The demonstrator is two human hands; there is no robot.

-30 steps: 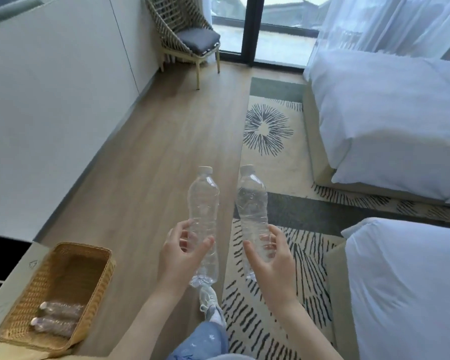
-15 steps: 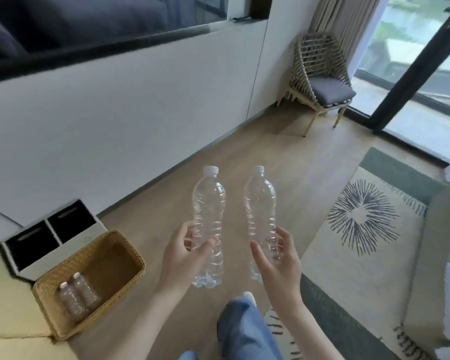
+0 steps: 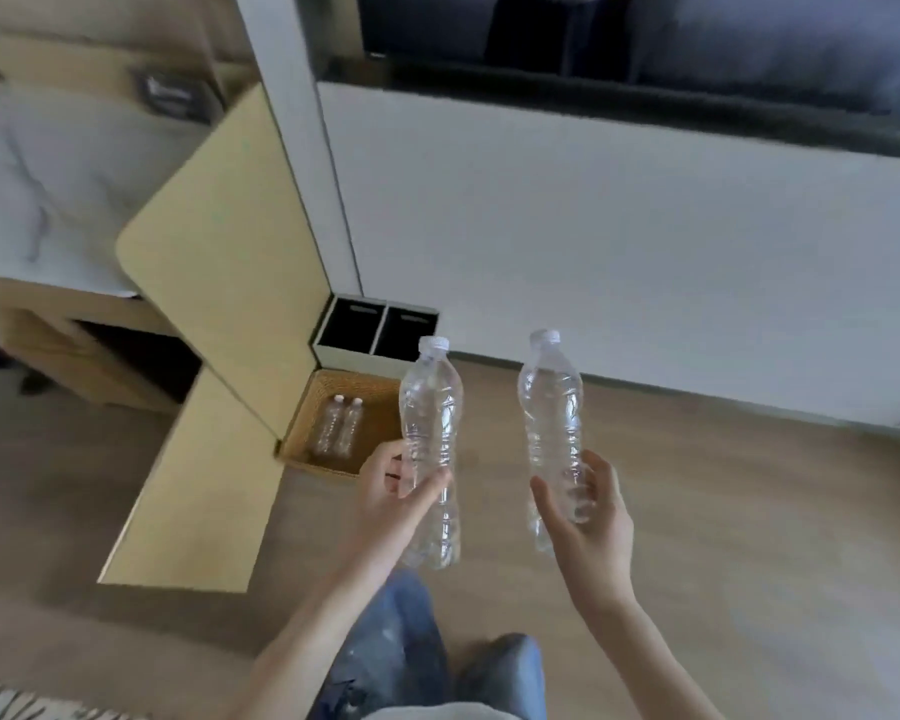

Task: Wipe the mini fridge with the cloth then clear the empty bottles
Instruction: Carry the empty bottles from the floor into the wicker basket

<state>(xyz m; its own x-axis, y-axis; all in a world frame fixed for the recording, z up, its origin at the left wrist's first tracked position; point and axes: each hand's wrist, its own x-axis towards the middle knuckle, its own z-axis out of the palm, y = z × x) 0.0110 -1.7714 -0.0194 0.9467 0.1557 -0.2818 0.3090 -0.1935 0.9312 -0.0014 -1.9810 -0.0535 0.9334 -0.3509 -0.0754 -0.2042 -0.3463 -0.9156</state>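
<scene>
Holding two clear plastic bottles upright above the floor, one per hand, both mid-frame and well apart.

Left bottle [image 3: 430, 433]: thin crinkled wall, ribbed and waisted, white screw cap, looks empty. Left hand [image 3: 391, 498] grips its lower half, with the thumb laid across the front and the fingers curled round the far side.

Right bottle [image 3: 552, 407]: same shape and cap, leaning slightly. Right hand [image 3: 588, 517] grips it low, with the thumb on the inner side and the fingers wrapped round the outer side. Skin shows through the clear wall.

Basket [image 3: 380, 407]: woven wicker, rectangular, tan, on the floor beyond the left hand. The left bottle overlaps its right edge in view.

Pair of bottles [image 3: 340, 426] lying inside the basket, side by side, small and clear, white caps pointing away.

Bin [image 3: 354, 356]: pale boxy shell with two square black compartments, just behind the basket, against the wall.

Panel [image 3: 230, 252]: smooth, matte, pale yellow, rounded corner. It stands edge-on to the basket and hides the basket's left side.

Counter [image 3: 37, 189]: white veined stone, blurred, upper left.

Wall [image 3: 593, 241]: flat matte white, with a dark glossy band along its top.

Floor [image 3: 723, 511]: wood-grain planks, greyish brown.

Jeans [image 3: 385, 657]: blue denim with pale flecks, two knees at the bottom edge.

Rug [image 3: 22, 704]: striped corner at lower left, only just in view.
</scene>
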